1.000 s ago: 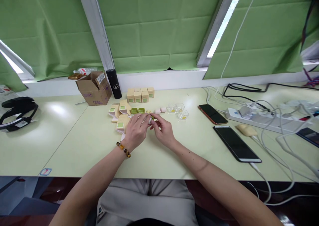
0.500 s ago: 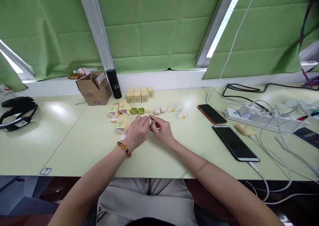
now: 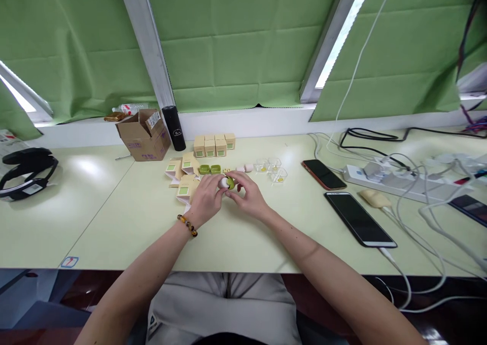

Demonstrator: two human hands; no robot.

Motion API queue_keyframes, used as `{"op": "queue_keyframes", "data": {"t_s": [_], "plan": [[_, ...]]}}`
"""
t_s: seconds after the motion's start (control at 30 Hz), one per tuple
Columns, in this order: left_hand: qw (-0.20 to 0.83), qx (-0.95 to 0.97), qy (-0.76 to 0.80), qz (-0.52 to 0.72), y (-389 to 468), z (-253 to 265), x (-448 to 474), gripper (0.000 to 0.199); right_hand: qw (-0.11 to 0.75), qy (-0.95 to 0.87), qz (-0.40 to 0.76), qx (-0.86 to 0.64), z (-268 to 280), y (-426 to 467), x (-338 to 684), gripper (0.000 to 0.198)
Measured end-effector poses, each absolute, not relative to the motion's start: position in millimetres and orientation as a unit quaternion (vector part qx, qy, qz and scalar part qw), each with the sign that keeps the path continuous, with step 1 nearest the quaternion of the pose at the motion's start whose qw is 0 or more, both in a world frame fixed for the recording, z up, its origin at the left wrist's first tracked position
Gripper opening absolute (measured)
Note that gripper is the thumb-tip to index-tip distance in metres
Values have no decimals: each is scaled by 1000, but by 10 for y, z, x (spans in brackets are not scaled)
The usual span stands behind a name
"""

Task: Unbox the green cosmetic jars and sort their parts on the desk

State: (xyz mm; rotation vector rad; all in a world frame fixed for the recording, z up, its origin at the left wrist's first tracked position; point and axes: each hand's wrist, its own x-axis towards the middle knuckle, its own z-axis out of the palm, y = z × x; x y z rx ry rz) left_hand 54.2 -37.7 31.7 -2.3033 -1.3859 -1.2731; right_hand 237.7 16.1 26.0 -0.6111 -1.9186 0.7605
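Note:
Between my two hands is a small rounded white-and-green piece (image 3: 227,183), its white end to the left and its green end to the right. My left hand (image 3: 205,198), with a beaded bracelet at the wrist, is closed on the white end. The fingers of my right hand (image 3: 249,195) curl around the green end. Just beyond are two small green square cups (image 3: 210,169), some tiny yellowish parts (image 3: 227,170) and pale pink pieces (image 3: 248,167), partly behind my right fingers. Opened small cardboard boxes (image 3: 185,188) lie beside my left hand. Clear plastic shells (image 3: 269,166) with yellow bits sit farther right.
Several closed small boxes (image 3: 214,146) stand at the back, near a black bottle (image 3: 174,128) and a brown carton (image 3: 146,137). On the right lie two phones (image 3: 359,218), a power strip (image 3: 391,182) and tangled cables. A black headset (image 3: 27,172) rests far left.
My hands have turned and parted a little, so the white-and-green piece shows between them. Before, my fingers covered most of it and only a white bit showed.

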Motion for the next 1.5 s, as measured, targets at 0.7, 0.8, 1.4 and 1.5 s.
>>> {"op": "queue_keyframes", "data": {"t_s": [0.7,0.8,1.4,1.5], "plan": [[-496,-410,-328,-691,-189,399,392,35,430,-762,377,-304,32,319,2368,40],[-510,-411,-326,-682,-221,413,417,34,371,-821,293,-319,3,295,2349,39],[-509,-512,-339,-603,-379,380,684,51,511,-820,10,-259,257,74,2388,49],[-481,-550,-360,-580,-415,372,742,54,510,-812,23,-282,242,97,2396,38]]}}
